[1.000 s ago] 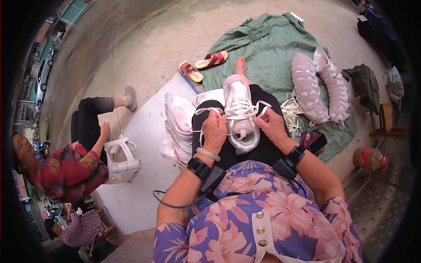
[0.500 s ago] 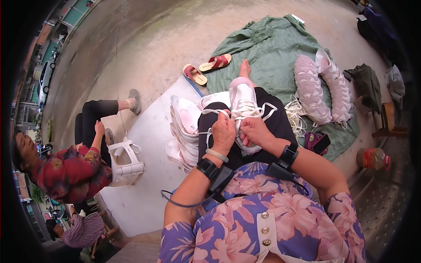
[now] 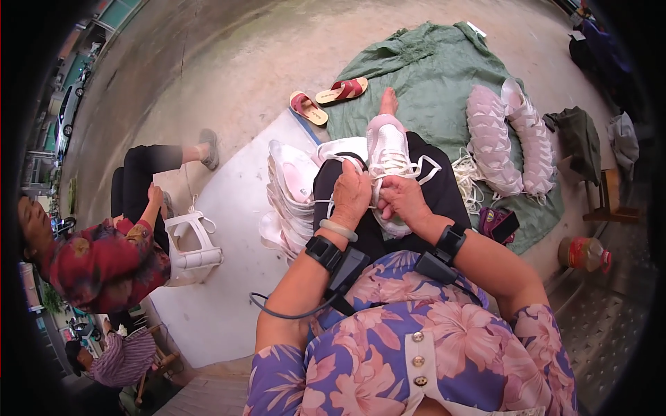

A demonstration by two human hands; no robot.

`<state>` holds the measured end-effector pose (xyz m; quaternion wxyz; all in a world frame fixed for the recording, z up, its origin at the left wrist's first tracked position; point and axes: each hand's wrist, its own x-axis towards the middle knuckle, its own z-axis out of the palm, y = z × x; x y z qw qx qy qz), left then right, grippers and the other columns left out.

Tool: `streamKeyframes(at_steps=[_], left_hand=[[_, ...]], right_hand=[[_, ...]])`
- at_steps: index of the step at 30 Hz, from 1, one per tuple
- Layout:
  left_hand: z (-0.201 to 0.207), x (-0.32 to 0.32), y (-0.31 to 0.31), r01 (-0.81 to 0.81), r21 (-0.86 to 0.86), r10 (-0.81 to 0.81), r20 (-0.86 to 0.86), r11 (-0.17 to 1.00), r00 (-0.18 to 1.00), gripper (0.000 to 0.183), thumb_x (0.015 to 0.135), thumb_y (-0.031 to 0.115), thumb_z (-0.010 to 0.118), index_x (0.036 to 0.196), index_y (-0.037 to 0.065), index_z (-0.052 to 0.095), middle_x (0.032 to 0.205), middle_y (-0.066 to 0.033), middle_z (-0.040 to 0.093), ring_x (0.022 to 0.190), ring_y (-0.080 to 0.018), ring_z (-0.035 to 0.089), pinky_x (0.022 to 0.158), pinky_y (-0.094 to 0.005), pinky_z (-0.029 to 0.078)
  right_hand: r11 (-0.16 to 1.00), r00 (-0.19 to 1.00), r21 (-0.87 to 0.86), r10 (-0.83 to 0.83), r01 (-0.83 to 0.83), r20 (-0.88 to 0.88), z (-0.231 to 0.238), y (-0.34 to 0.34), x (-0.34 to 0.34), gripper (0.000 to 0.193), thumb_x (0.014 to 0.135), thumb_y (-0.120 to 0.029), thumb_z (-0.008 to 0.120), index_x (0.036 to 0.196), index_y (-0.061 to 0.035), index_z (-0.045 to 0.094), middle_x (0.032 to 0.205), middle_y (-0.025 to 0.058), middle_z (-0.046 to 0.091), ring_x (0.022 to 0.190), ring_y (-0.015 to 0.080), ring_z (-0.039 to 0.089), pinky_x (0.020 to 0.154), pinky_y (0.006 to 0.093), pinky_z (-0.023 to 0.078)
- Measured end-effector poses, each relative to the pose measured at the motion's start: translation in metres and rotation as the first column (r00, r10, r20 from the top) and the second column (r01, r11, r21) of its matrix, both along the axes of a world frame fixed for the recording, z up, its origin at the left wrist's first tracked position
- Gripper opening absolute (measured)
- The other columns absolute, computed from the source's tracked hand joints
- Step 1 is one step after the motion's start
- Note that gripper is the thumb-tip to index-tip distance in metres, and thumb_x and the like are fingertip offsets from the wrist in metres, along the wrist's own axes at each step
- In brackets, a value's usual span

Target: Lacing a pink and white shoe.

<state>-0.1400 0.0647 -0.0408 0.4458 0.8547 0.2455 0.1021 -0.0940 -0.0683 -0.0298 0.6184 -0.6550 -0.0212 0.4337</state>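
A white sneaker (image 3: 386, 139) rests on my lap with its toe pointing away from me. White shoelace (image 3: 433, 166) crosses its front, and loose loops hang out to both sides. My left hand (image 3: 352, 196) is closed at the left edge of the shoe opening, its fingers pinching the lace. On the other side, my right hand (image 3: 404, 201) has bent fingers gripping lace by the tongue. The fingertips partly hide the lace between them. The heel of the shoe lies below my hands.
Stacked white shoe pieces (image 3: 291, 194) lie on a white board (image 3: 201, 305) at left. On the green cloth (image 3: 430, 69) are two rows of pale shoe uppers (image 3: 491, 142), a lace bundle (image 3: 466, 180) and a purple pouch (image 3: 494, 223). Red sandals (image 3: 341, 91), a bottle (image 3: 584, 254) and a seated person (image 3: 104, 263) are nearby.
My left hand has turned so its back faces up more, with its fingers lower behind the shoe's edge. The right hand stays at nearly the same place. The seated person shifts slightly left in view.
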Motion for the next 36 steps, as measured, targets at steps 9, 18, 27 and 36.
streamKeyframes(at_steps=[9, 18, 27, 36], left_hand=[[-0.004, -0.006, -0.017, 0.013, 0.069, -0.011, -0.023, 0.998, 1.0, 0.022, 0.082, 0.016, 0.045, 0.093, -0.002, 0.038, 0.071, -0.0273, 0.057, 0.07, -0.0446, 0.057, 0.063, -0.0519, 0.043], [-0.006, 0.0, -0.018, -0.049, 0.101, 0.045, 0.041, 0.994, 0.998, 0.019, 0.08, 0.013, 0.045, 0.091, -0.002, 0.042, 0.067, -0.0264, 0.057, 0.069, -0.0437, 0.057, 0.062, -0.0504, 0.043], [0.027, -0.002, -0.005, -0.187, -0.749, 0.402, 0.114, 0.635, 0.908, 0.007, 0.083, 0.008, 0.05, 0.088, 0.004, 0.053, 0.06, -0.0026, 0.055, 0.04, -0.0063, 0.047, 0.036, -0.0177, 0.035], [0.025, -0.022, -0.007, -0.222, -0.784, 0.373, 0.013, 0.58, 0.928, 0.011, 0.081, 0.005, 0.05, 0.091, 0.002, 0.051, 0.062, -0.0036, 0.055, 0.04, -0.0082, 0.048, 0.035, -0.0182, 0.034]], right_hand=[[0.997, 0.996, 0.057, 0.039, -0.044, 0.085, -0.007, 0.004, 0.003, 0.013, 0.084, -0.003, 0.049, 0.093, 0.0, 0.058, 0.064, 0.0053, 0.058, 0.043, 0.0106, 0.053, 0.04, 0.022, 0.043], [0.997, 0.992, 0.055, 0.055, -0.061, 0.112, -0.012, 0.007, 0.01, 0.009, 0.083, -0.004, 0.047, 0.078, -0.001, 0.054, 0.061, 0.0052, 0.057, 0.042, 0.0126, 0.054, 0.039, 0.0245, 0.042], [0.925, 0.88, -0.16, 0.377, -0.344, 0.289, 0.015, -0.054, 0.017, 0.014, 0.085, -0.011, 0.05, 0.078, -0.0001, 0.054, 0.057, 0.0056, 0.056, 0.041, 0.0099, 0.052, 0.037, 0.0253, 0.04], [0.943, 0.937, -0.19, 0.306, -0.274, 0.165, 0.029, -0.156, 0.01, 0.012, 0.083, -0.013, 0.056, 0.08, -0.0014, 0.057, 0.06, 0.0028, 0.055, 0.046, 0.006, 0.049, 0.041, 0.0209, 0.039]])
